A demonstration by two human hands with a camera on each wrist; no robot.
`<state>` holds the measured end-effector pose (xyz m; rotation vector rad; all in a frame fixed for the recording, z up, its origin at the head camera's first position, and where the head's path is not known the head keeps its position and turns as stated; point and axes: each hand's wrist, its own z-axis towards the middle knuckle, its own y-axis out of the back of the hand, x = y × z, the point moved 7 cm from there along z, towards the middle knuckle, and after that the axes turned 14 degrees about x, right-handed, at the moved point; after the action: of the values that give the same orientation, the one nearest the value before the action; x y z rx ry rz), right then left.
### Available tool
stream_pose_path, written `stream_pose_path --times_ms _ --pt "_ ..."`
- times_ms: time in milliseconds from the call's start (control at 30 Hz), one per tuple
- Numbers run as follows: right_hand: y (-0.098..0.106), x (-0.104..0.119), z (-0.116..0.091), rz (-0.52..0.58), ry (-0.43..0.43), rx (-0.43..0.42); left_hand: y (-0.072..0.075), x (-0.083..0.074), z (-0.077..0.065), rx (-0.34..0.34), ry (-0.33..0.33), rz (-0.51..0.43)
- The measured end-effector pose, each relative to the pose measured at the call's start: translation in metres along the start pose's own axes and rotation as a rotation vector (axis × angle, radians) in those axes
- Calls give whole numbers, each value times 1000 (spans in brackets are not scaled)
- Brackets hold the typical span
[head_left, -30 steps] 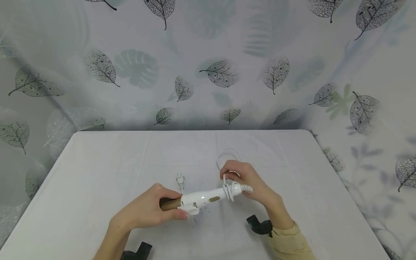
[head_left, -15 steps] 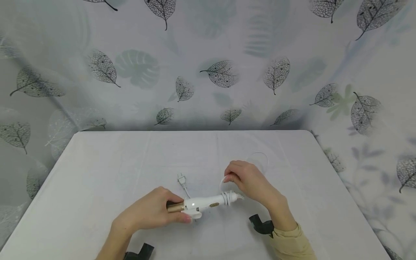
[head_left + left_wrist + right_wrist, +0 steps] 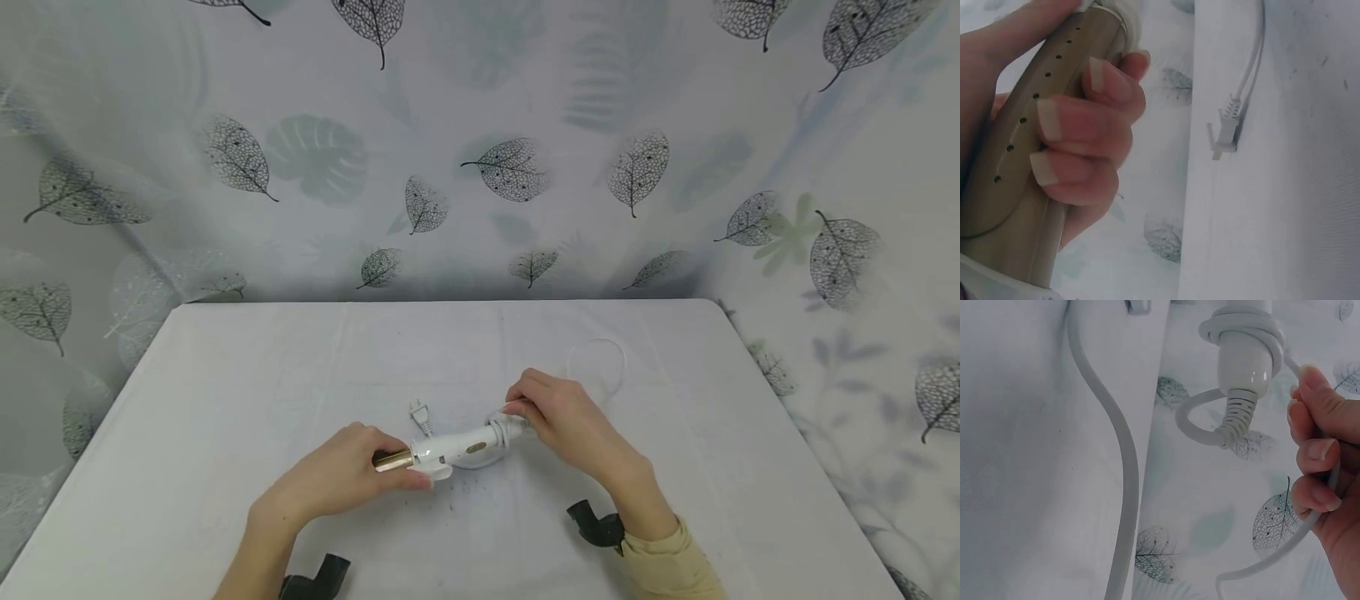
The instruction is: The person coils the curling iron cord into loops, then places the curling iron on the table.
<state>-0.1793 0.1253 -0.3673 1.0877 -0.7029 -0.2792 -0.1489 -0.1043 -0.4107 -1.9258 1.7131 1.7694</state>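
A curling iron [image 3: 453,446] with a white handle and a gold barrel is held level above the table. My left hand [image 3: 333,475] grips the barrel; in the left wrist view the fingers curl round the gold barrel [image 3: 997,209], which has a row of small holes. White cord is wound round the handle's end [image 3: 1244,365], beside its ribbed cord sleeve [image 3: 1239,415]. My right hand [image 3: 573,421] pinches the free cord [image 3: 1279,553] close to that end, thumb against the fingers. Behind the handle lies the two-pin plug [image 3: 420,414].
The white-covered table [image 3: 262,375] reaches back to a leaf-patterned curtain [image 3: 480,225]. A loose cord loop [image 3: 624,367] lies beyond my right hand. Black wrist mounts [image 3: 597,525] sit on both forearms.
My right hand first drew the cord up behind the handle, then came back left to its end. A cord loop now shows under the handle. My left hand stays on the barrel.
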Motion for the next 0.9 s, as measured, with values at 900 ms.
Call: stream_pose_path --times_ms 900 --pt "6 -8 0 128 -125 -114 24 8 -7 -290 160 98"
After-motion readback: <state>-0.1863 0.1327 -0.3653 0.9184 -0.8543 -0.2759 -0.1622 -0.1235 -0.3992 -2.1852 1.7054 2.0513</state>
